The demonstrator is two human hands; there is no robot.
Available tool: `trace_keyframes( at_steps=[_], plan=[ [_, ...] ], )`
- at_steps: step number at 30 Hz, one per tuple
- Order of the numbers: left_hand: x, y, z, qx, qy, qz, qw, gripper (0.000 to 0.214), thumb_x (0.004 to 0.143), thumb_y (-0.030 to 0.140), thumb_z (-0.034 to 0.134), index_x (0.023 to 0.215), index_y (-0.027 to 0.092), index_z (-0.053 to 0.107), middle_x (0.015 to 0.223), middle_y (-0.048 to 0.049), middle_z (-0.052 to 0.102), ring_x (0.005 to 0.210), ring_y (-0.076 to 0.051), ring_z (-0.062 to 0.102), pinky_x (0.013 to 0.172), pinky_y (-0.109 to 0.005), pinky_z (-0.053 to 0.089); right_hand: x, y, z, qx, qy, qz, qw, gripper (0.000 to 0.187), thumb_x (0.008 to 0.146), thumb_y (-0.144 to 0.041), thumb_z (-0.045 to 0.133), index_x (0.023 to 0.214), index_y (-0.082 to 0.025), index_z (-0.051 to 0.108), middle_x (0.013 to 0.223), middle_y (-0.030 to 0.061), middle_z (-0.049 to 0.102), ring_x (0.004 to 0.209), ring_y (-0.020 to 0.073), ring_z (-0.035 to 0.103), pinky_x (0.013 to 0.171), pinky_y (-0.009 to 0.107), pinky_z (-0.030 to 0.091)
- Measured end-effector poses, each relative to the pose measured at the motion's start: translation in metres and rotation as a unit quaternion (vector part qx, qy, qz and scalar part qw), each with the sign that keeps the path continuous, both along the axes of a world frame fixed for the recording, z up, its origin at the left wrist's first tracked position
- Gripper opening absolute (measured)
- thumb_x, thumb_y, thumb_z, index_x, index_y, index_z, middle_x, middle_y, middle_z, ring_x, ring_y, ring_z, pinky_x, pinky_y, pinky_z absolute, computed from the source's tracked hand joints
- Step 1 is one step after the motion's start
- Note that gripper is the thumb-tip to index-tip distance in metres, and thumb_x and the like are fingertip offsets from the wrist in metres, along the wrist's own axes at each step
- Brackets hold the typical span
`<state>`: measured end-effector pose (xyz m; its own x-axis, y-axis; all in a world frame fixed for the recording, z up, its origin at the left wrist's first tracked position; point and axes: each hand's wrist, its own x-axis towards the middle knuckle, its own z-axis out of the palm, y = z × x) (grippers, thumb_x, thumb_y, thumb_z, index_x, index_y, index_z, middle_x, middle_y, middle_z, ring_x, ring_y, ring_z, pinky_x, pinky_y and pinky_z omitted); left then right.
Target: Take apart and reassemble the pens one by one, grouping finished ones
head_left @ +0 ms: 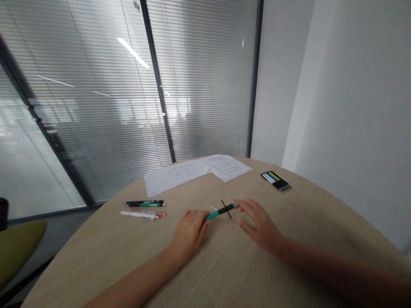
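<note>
In the middle of the head view, my left hand [190,231] is closed around one end of a green pen with a black grip [220,211]. The pen slants up to the right. My right hand [255,222] is at its other end, thumb and fingers apart, with fingertips at or touching the green tip; exact contact is hard to make out. Below the pen, a thin black refill-like stick [229,214] lies on the table, partly covered by the pen. A small white piece [213,208] shows beside it, too small to name.
On the round wooden table [205,282], several pens [144,203] lie to the left, including a white pen [138,214]. Printed sheets [176,175] lie at the back. A row of black pens with coloured parts [276,181] sits at the right. A green chair [22,244] stands at left.
</note>
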<state>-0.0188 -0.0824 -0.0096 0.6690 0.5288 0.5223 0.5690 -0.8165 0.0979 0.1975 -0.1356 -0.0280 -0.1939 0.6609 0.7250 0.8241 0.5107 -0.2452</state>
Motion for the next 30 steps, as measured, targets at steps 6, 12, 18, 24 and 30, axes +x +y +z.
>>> trace_keyframes(
  at_steps=[6,12,18,24,30],
  plan=[
    [0.000,0.000,0.000,-0.051,-0.054,0.032,0.997,0.022,0.085,0.023,0.030,0.092,0.015,0.049,0.080,-0.0071,0.061,0.078,-0.020,0.055,0.073,-0.035,0.041,-0.002,0.012,-0.004,-0.047,-0.048,-0.026,0.997,0.021,0.077,-0.018,0.048,0.095,-0.020,0.058,0.093,0.0064,0.059,0.087,0.0183,0.053,0.079,0.035,0.041],
    [0.000,-0.002,0.001,-0.066,-0.059,0.023,0.996,0.021,0.084,0.023,0.029,0.089,0.016,0.048,0.080,-0.0071,0.061,0.078,-0.020,0.055,0.074,-0.036,0.041,-0.019,0.026,0.007,-0.079,-0.148,-0.028,0.985,0.014,0.077,-0.018,0.052,0.086,-0.019,0.062,0.085,0.0047,0.060,0.085,0.0190,0.052,0.077,0.035,0.038],
    [0.001,-0.001,-0.001,-0.063,-0.061,0.029,0.996,0.019,0.084,0.024,0.031,0.089,0.017,0.048,0.080,-0.0064,0.060,0.077,-0.020,0.055,0.074,-0.036,0.041,-0.044,0.049,0.018,-0.078,-0.193,-0.068,0.976,0.012,0.077,-0.022,0.053,0.083,-0.017,0.062,0.085,0.0078,0.061,0.087,0.0218,0.051,0.075,0.035,0.035],
    [0.001,-0.001,-0.003,-0.063,-0.073,0.023,0.995,0.022,0.085,0.024,0.030,0.092,0.015,0.049,0.083,-0.0085,0.060,0.079,-0.021,0.053,0.072,-0.036,0.042,-0.056,0.061,0.010,-0.101,-0.224,-0.101,0.964,0.014,0.075,-0.012,0.049,0.072,-0.016,0.062,0.078,0.0080,0.063,0.074,0.0209,0.055,0.066,0.033,0.036],
    [0.000,-0.001,-0.003,-0.065,-0.073,0.020,0.995,0.023,0.085,0.024,0.030,0.091,0.016,0.050,0.082,-0.0077,0.060,0.078,-0.021,0.053,0.073,-0.037,0.041,-0.057,0.062,0.009,-0.098,-0.216,-0.090,0.967,0.022,0.078,-0.007,0.043,0.068,-0.017,0.061,0.071,0.0074,0.063,0.071,0.0199,0.056,0.064,0.032,0.036]
  ],
)
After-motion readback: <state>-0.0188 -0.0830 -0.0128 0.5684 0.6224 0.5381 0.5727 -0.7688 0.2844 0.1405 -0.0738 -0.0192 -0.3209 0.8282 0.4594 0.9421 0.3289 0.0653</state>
